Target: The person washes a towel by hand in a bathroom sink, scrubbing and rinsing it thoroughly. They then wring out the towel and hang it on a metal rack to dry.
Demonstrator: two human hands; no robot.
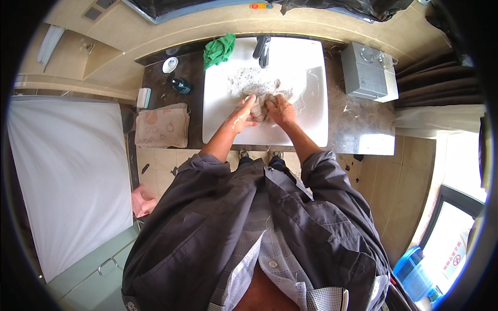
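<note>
Both my hands are low in a white sink (218, 132), on a wet, bunched greyish-beige cloth (258, 110). My left hand (243, 114) cups the cloth's left side, its thumb and fingers around it and white suds on the wrist. Gripping the right side, my right hand (281, 110) has its fingers curled into the folds. Foam and dirty-looking water lie in the basin just beyond the cloth. A dark faucet (262, 51) stands at the sink's far edge, above the hands. The fingertips are partly hidden by the cloth.
A green cloth (219, 50) drapes over the sink's far left corner. On the counter at left are a dark bottle (181, 85), a small white dish (170, 65), a brush (144, 97) and a folded towel (162, 126). A grey box (365, 72) stands at right.
</note>
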